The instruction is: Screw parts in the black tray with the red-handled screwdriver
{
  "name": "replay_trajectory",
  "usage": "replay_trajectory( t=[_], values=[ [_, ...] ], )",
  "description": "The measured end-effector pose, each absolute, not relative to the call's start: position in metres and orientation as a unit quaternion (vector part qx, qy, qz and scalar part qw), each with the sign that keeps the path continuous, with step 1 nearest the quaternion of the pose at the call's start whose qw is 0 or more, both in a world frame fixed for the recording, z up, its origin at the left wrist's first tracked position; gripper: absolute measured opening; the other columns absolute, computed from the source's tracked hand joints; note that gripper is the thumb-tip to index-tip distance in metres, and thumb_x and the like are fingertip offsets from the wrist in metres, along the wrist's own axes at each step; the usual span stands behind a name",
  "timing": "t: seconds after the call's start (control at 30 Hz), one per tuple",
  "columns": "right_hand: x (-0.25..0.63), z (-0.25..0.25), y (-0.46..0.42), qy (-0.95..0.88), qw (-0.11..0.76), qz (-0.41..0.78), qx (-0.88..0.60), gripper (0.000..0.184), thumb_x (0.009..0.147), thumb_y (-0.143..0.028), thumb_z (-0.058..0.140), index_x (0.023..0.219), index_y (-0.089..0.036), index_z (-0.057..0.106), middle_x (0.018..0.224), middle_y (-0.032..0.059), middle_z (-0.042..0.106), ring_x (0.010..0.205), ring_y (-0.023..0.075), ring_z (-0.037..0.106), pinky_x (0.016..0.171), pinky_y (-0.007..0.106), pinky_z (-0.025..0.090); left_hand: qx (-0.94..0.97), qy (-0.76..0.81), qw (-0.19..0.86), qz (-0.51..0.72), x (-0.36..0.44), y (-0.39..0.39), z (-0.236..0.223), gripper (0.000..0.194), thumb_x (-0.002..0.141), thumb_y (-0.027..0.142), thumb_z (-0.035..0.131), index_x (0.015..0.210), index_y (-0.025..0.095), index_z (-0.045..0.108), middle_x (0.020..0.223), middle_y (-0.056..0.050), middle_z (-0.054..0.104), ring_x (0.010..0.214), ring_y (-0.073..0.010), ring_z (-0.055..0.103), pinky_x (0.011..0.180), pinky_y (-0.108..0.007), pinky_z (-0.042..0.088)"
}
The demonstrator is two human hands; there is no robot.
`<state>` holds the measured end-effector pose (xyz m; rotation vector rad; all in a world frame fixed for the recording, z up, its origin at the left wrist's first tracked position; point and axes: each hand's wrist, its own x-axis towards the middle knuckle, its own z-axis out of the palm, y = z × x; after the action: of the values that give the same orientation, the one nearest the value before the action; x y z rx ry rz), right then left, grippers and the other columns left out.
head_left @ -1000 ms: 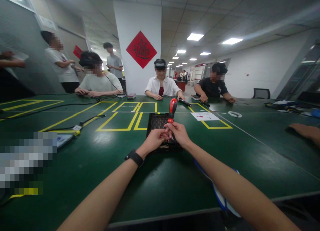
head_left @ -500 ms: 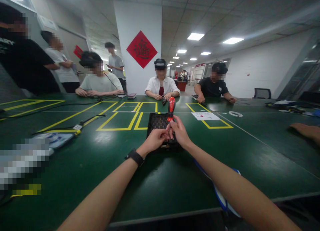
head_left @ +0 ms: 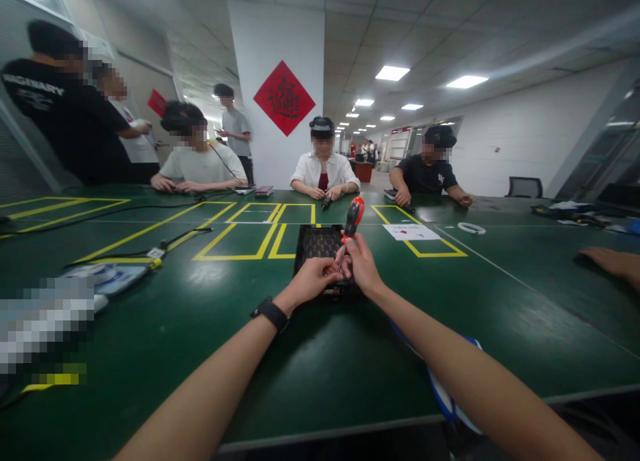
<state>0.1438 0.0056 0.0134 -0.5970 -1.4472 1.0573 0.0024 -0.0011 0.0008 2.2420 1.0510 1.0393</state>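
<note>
Head view: showed one green table [head_left: 150, 314], lending flat support to one black tray [head_left: 315, 243] at six o'clock. Included two hands: left hand [head_left: 309, 280] at seven o'clock, curled near the shaft [head_left: 342, 258], perhaps for steadying, grasp unclear; right hand [head_left: 365, 268] at five o'clock, gripping one red-and-black screwdriver [head_left: 355, 216], tilted toward one o'clock, apparently to direct its shaft downward.

Near end of black tray [head_left: 311, 243]: blocked by left hand [head_left: 315, 276], right hand [head_left: 364, 266], tilted screwdriver [head_left: 355, 216] rising above | left: way over green tabletop [head_left: 210, 321], between forearm and plastic packet [head_left: 120, 276], cable [head_left: 177, 238] | right: wide way short of another person's hand [head_left: 607, 261]; paper sheet [head_left: 411, 232], white ring [head_left: 471, 228] beyond
</note>
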Motion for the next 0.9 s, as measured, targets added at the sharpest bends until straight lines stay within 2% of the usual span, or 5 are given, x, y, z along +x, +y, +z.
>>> replay_trajectory(
  t=[0.13,0.37,0.63,0.77,0.9],
  values=[
    [0.144,0.0141,0.0051,-0.616,0.594,0.441,-0.271,0.041,0.082,-0.048,0.037,0.112,-0.02,0.042,0.055,-0.0062,0.052,0.031,0.0025,0.033,0.031,0.014,0.024,0.828,0.365,0.212,0.369,0.0022,-0.0031,0.0036,0.017,0.075,0.028,0.054,0.077,0.015,0.065,0.074,-0.001,0.065,0.07,-0.013,0.056,0.069,-0.023,0.04],
    [0.1437,0.0141,0.0042,-0.614,0.61,0.424,-0.264,0.037,0.082,-0.046,0.04,0.108,-0.02,0.043,0.054,-0.0063,0.052,0.032,0.0025,0.032,0.032,0.014,0.022,0.812,0.421,0.147,0.377,0.004,-0.0041,0.0016,0.025,0.067,0.041,0.062,0.069,0.016,0.061,0.069,-0.001,0.062,0.064,-0.0127,0.052,0.062,-0.023,0.037],
    [0.1468,0.0099,0.0116,-0.612,0.589,0.462,-0.254,0.038,0.083,-0.047,0.036,0.103,-0.016,0.046,0.052,-0.0045,0.053,0.032,0.0027,0.032,0.031,0.015,0.02,0.844,0.408,0.111,0.331,0.002,-0.0042,0.0026,0.021,0.076,0.035,0.053,0.074,0.017,0.063,0.068,-0.001,0.061,0.064,-0.012,0.051,0.062,-0.022,0.036],
    [0.1458,0.0103,0.0108,-0.615,0.595,0.453,-0.252,0.033,0.083,-0.044,0.038,0.102,-0.018,0.045,0.054,-0.0053,0.053,0.031,0.0024,0.033,0.031,0.014,0.019,0.841,0.407,0.12,0.336,0.0026,-0.0059,0.0046,0.021,0.076,0.035,0.052,0.075,0.017,0.063,0.071,-0.001,0.062,0.065,-0.0118,0.052,0.062,-0.021,0.036],
    [0.1447,0.0126,0.0068,-0.622,0.595,0.447,-0.245,0.033,0.083,-0.045,0.039,0.103,-0.019,0.043,0.055,-0.0058,0.054,0.031,0.0025,0.035,0.031,0.014,0.021,0.821,0.422,0.158,0.35,0.0036,-0.0048,0.0028,0.024,0.07,0.038,0.059,0.074,0.015,0.061,0.07,-0.001,0.063,0.062,-0.0116,0.053,0.06,-0.021,0.037]
  ],
)
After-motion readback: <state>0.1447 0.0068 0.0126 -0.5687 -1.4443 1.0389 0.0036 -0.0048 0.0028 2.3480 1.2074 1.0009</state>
